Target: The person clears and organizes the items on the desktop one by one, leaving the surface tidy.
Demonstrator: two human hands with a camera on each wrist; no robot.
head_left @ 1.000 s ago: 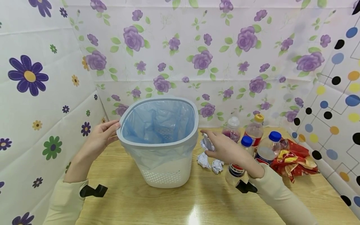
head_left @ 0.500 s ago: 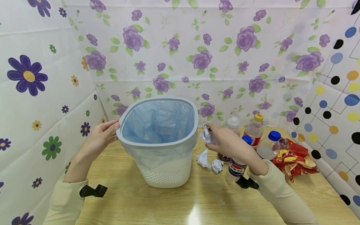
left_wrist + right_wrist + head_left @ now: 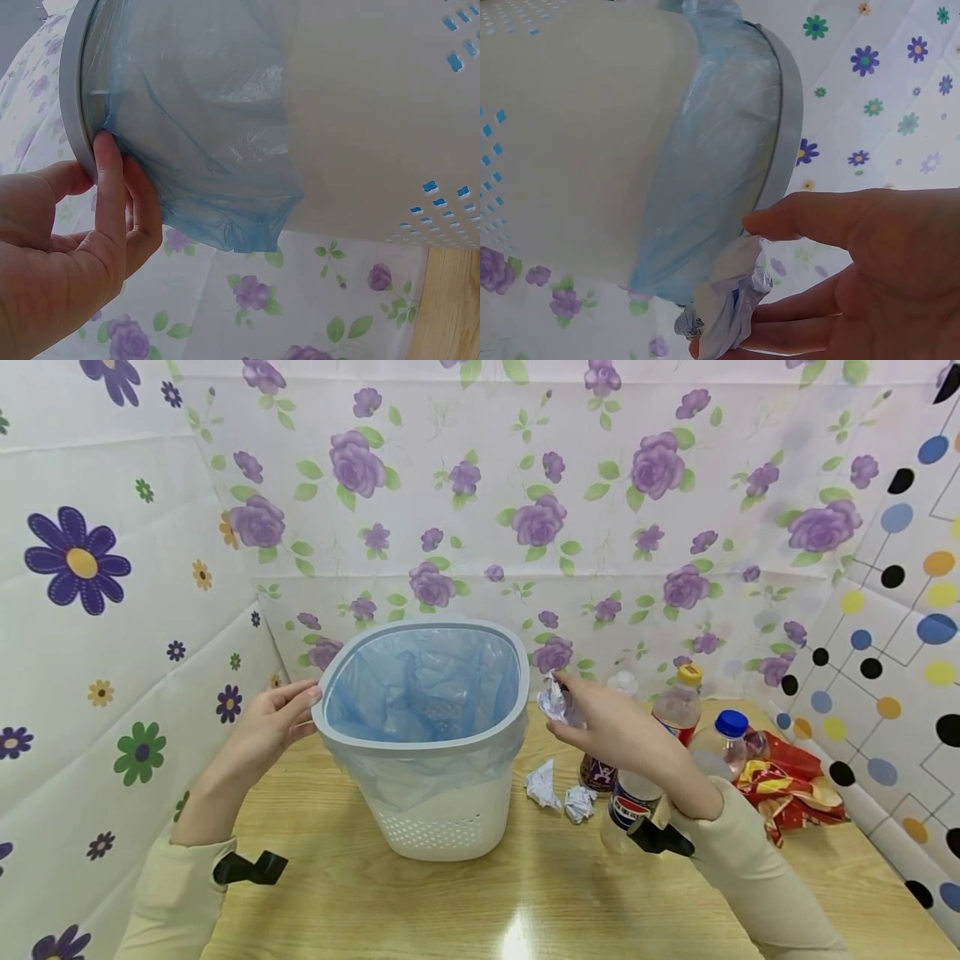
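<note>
A white perforated trash bin (image 3: 442, 827) with a grey rim stands upright on the table, lined with a blue plastic bag (image 3: 420, 693) folded over its edge. My left hand (image 3: 262, 735) pinches the rim at its left side; in the left wrist view its fingers (image 3: 109, 180) press the folded bag, with the thumb at the grey rim. Just right of the bin, about level with the rim, my right hand (image 3: 622, 735) holds a crumpled paper ball (image 3: 553, 703) between thumb and fingers. Below it lie two more crumpled papers, one (image 3: 543, 785) beside another (image 3: 579, 804).
Several plastic bottles stand at the right, among them one with a blue cap (image 3: 731, 724) and one with a yellow cap (image 3: 689, 675). My right forearm partly hides them. A red snack bag (image 3: 795, 789) lies beyond. Flowered sheets (image 3: 480, 527) surround the wooden table (image 3: 360, 910).
My right hand has risen slightly with the paper ball, staying right of the bin. The left hand keeps its place on the rim.
</note>
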